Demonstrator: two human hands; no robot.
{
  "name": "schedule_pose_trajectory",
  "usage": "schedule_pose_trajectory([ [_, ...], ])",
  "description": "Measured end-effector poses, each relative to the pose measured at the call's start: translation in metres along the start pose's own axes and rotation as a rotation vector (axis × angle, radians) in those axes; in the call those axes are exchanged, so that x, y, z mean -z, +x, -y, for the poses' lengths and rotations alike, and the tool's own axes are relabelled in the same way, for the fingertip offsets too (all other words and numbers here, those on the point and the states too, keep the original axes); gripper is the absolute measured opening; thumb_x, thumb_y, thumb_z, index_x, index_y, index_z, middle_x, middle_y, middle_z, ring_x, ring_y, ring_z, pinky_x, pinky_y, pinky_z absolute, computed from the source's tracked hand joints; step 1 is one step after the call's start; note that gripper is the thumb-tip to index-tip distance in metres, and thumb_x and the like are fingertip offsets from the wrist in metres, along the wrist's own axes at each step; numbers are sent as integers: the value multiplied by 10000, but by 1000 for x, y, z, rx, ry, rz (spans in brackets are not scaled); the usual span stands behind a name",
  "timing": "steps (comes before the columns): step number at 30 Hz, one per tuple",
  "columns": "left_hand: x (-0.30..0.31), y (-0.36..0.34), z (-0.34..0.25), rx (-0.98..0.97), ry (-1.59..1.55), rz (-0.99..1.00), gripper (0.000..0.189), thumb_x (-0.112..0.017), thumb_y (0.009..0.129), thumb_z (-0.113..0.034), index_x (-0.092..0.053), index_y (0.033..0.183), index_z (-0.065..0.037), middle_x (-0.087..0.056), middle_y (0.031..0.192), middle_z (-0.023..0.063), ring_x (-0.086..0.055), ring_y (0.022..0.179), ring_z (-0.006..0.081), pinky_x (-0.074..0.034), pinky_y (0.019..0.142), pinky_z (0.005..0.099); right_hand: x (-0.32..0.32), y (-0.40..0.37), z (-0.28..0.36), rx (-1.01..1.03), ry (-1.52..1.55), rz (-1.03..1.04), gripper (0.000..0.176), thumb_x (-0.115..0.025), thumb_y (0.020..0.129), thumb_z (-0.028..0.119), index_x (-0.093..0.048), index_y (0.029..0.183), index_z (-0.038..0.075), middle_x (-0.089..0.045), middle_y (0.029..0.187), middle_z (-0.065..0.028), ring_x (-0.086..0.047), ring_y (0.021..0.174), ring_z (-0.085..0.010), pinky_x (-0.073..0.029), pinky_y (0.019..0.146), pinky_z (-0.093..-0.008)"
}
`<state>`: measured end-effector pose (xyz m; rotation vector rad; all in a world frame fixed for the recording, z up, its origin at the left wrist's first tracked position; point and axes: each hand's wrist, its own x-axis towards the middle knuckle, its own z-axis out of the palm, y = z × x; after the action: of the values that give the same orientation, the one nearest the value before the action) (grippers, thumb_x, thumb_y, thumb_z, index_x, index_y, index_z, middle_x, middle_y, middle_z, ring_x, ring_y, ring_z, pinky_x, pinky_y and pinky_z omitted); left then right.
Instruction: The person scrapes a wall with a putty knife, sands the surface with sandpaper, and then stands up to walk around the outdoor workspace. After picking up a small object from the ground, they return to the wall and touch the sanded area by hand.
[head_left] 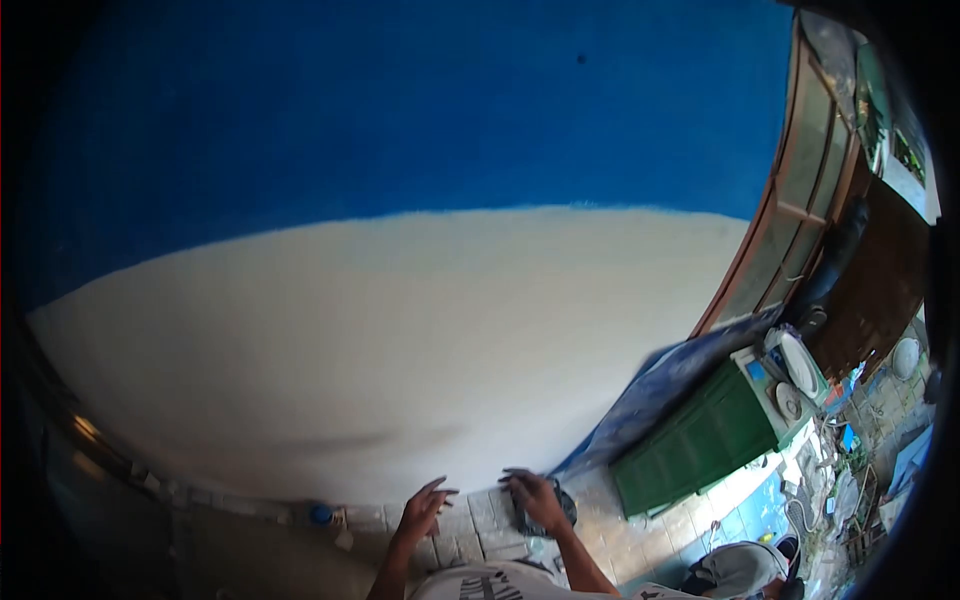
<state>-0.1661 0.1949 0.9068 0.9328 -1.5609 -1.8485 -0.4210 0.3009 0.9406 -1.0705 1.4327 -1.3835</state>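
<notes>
My left hand [425, 510] is raised in front of my body at the bottom centre, its fingers apart and holding nothing. To its right my right hand [537, 500] is also open, fingers stretched towards the left hand. The two hands do not touch. Below and partly behind the right hand sits a dark object [567, 508] on the floor; its kind I cannot make out. In front of me stands a wall, its upper part painted blue [430, 110] and its lower part white [400, 330]. The border between the colours is slightly uneven.
A green cabinet [690, 440] stands at the right, with a blue patterned sheet [640, 395] beside it against the wall. Beyond is a brown-framed window [800, 185]. Clutter [845, 480] covers the floor at far right. A small blue item [321, 514] lies near the wall's foot.
</notes>
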Motion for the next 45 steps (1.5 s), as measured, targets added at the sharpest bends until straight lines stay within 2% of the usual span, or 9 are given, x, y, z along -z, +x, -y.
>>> schedule_pose_trajectory([
  [9, 25, 2, 66, -118, -76, -76, 426, -545, 1038, -212, -486, 1407, -9, -697, 1171, 83, -637, 983, 124, -504, 792, 258, -27, 3, -18, 66, 121, 124, 284, -530, 1012, 25, -576, 1292, 2, -689, 1103, -94, -658, 942, -143, -514, 826, -273],
  [11, 22, -6, 59, -110, -101, -72, 423, -544, 1040, -204, -484, 1409, -7, -689, 1175, 86, -632, 1004, 130, -508, 813, 267, -23, 1, -27, 93, -3, 88, 299, -513, 1033, 157, -593, 1287, 22, -711, 1107, -119, -685, 964, -206, -535, 873, -338],
  [14, 21, -14, 34, -161, -56, -64, 417, -539, 1044, -186, -479, 1416, -9, -674, 1184, 99, -613, 1041, 146, -506, 883, 297, -26, 4, -23, 105, 41, 193, 324, -536, 1029, 146, -579, 1315, -2, -693, 1144, -140, -665, 995, -218, -517, 891, -329],
  [15, 21, -16, 30, -162, -73, -67, 412, -535, 1045, -179, -479, 1416, -8, -672, 1184, 103, -608, 1053, 153, -500, 910, 309, -31, 13, -37, 23, 31, 158, 284, -527, 1028, 105, -577, 1277, -23, -712, 1085, -144, -702, 934, -189, -554, 787, -285],
  [19, 33, -28, 33, -193, -118, -114, 408, -530, 1044, -157, -473, 1417, -4, -667, 1183, 117, -596, 1079, 165, -494, 941, 324, -49, 20, -17, 18, -20, 186, 280, -524, 1031, 114, -573, 1268, -26, -712, 1072, -161, -710, 914, -211, -552, 758, -288],
  [31, 34, -60, 47, -85, -56, -266, 408, -545, 1031, -201, -494, 1415, -73, -682, 1152, 56, -608, 825, 91, -514, 612, 231, -53, 24, -12, 35, -22, 246, 277, -538, 1034, 142, -589, 1266, 0, -720, 1084, -125, -705, 930, -190, -531, 762, -286],
  [38, 22, -49, 37, -117, -120, -237, 400, -537, 1036, -199, -494, 1403, -46, -678, 1140, 83, -597, 838, 90, -454, 495, 227, -48, 16, -4, 27, -45, 229, 273, -540, 1029, 118, -590, 1266, -8, -719, 1096, -131, -700, 924, -181, -530, 766, -286],
  [43, 19, -49, 25, -144, -123, -205, 359, -525, 1048, -186, -534, 1356, -2, -669, 1150, 102, -612, 1033, 140, -490, 944, 303, -44, 18, -17, 47, -27, 215, 272, -529, 1035, 122, -587, 1265, -12, -710, 1079, -137, -700, 906, -196, -555, 754, -296],
  [45, 17, -53, 20, -110, -158, -218, 354, -520, 1050, -182, -534, 1353, 0, -669, 1145, 102, -613, 1037, 138, -496, 932, 299, -43, 18, -15, 51, -49, 228, 279, -532, 1036, 135, -586, 1265, -13, -709, 1079, -138, -699, 905, -197, -558, 752, -298],
])
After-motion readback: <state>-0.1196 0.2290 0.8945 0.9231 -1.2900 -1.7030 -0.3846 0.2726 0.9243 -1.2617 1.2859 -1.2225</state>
